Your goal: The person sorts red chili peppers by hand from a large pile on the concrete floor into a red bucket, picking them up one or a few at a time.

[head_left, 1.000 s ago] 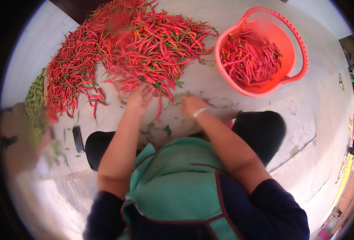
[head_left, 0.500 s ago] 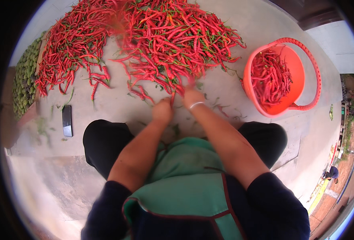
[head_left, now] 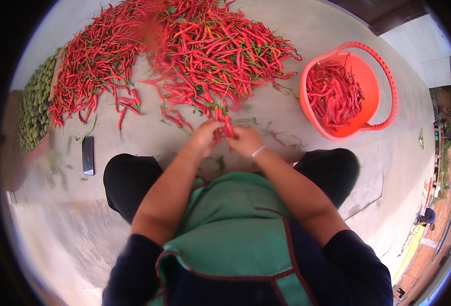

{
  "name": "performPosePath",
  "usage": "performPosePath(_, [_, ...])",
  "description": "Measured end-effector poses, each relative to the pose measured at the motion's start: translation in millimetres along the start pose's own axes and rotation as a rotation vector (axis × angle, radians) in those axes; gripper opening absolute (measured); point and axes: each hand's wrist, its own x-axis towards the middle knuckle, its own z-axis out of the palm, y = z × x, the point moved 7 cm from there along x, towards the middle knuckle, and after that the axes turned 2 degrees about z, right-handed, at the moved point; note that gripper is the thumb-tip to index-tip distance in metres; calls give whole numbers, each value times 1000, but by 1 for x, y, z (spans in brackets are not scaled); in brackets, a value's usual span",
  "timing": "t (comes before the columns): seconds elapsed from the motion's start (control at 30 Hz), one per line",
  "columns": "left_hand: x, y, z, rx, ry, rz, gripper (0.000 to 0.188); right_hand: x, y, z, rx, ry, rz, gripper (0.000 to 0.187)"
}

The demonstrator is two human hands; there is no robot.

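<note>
Close together in front of my apron, both hands are closed on red chili peppers. My left hand (head_left: 206, 136) grips a few long red chili peppers (head_left: 218, 118) with green stems pointing away from me. Beside it, my right hand (head_left: 247, 142), with a pale bracelet at the wrist, holds red chilies too, its fingers wrapped round them. Just beyond my hands lies the near edge of a large chili pile (head_left: 220, 51), green stems mixed through it. To the right stands a pinkish-red bucket (head_left: 372, 97) with a raised handle, partly filled with red chilies (head_left: 332, 94).
A dark phone (head_left: 88, 155) lies on the concrete floor left of my knee. Farther left is a heap of green round produce (head_left: 34, 102). Loose stems and leaf bits (head_left: 274, 135) are scattered near my hands. A distant person (head_left: 428, 218) is at the far right.
My hands have drawn back slightly from the pile's edge with chilies between them, and the right hand is lower. The view has shifted a little, moving the bucket left in the picture.
</note>
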Motion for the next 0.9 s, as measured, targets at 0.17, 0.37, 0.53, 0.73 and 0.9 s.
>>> performPosePath(0.17, [-18,2,16,274,-16,57,22,-20,-18,-8,-17,-67,-80,26])
performPosePath(0.37, [-41,-2,31,442,-48,-42,24,-34,-31,-20,-79,28,-130,27])
performPosePath(0.53, [-44,-7,29,345,-140,65,24,-46,-51,-26,-108,2,-246,31])
performPosePath(0.73, [-53,-9,41,338,-224,14,26,-32,-27,-35,868,-23,199,29])
performPosePath(0.9, [-47,-21,37,366,-161,-24,23,-43,-57,-64,-130,428,-317,28])
